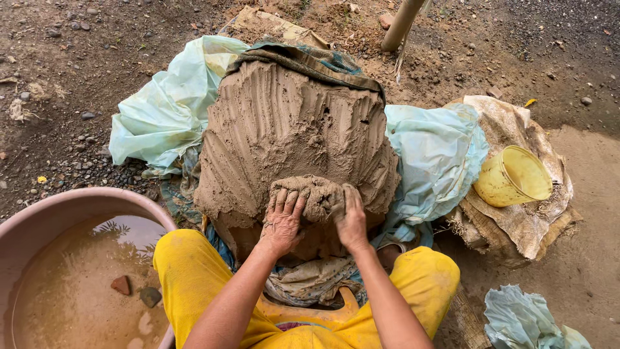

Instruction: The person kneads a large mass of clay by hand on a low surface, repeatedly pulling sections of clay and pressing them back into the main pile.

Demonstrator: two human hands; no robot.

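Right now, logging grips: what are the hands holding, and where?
Both hands, left hand and right hand, grip a clay lump by its two ends.

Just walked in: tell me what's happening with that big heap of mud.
A person in yellow trousers sits on the ground before a large clay mound scored with finger grooves. The left hand and right hand both grip a clay lump at the mound's near edge. Pale plastic sheeting lies under the mound. A basin of muddy water stands to the left, a yellow bucket to the right.
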